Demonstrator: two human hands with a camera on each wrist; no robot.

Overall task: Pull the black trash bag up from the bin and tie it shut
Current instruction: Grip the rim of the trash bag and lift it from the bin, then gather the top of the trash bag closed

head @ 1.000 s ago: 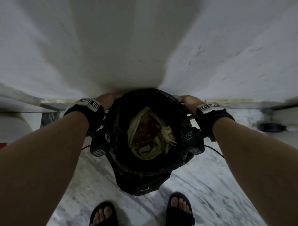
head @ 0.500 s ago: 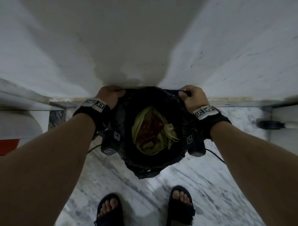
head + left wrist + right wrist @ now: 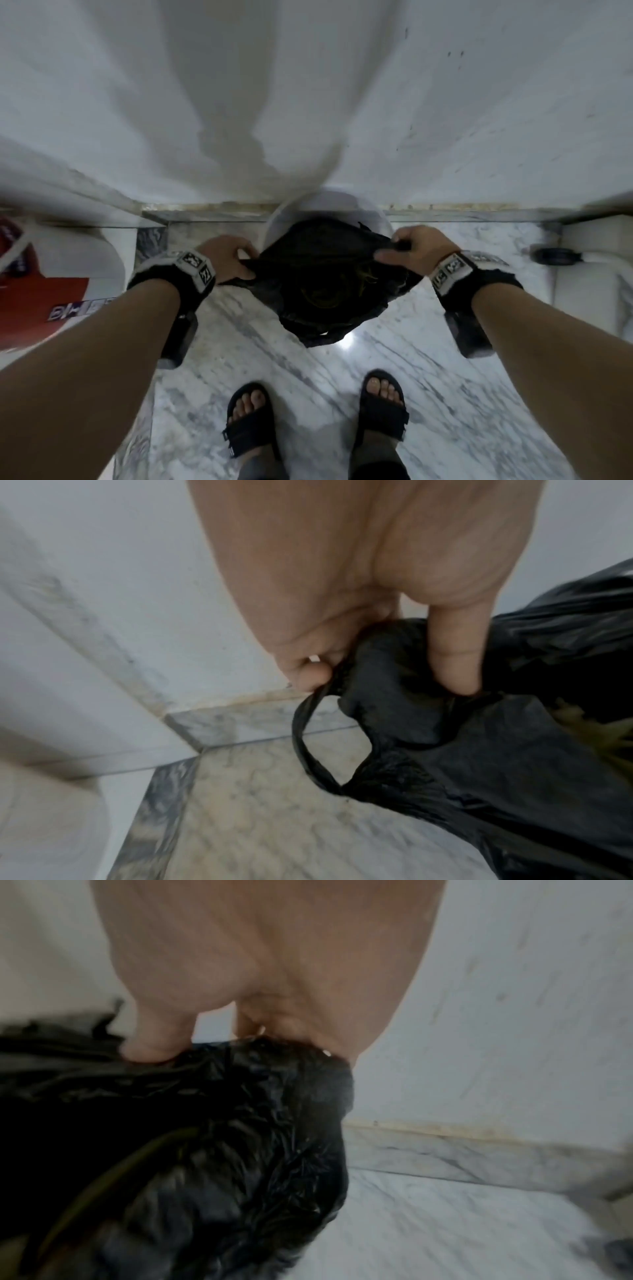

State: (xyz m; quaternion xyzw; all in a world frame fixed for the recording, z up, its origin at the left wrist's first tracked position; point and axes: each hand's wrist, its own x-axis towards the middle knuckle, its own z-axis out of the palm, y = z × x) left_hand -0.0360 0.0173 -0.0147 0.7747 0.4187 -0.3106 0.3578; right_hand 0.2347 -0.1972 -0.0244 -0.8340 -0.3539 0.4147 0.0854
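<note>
left hand [image 3: 227, 258] at 9 o'clock of the bag [image 3: 329, 284], fingers curled, pinching its rim. the bag hangs between the hands, in front of the white bin [image 3: 371, 209] at 12 o'clock. right hand [image 3: 419, 248] at 3 o'clock, gripping the opposite rim.

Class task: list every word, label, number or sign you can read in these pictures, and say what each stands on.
Red and white object: white lettering, too blurred to read.
Wrist bands: black-and-white square code patterns, no readable letters.
Black trash bag: no print visible.
</note>
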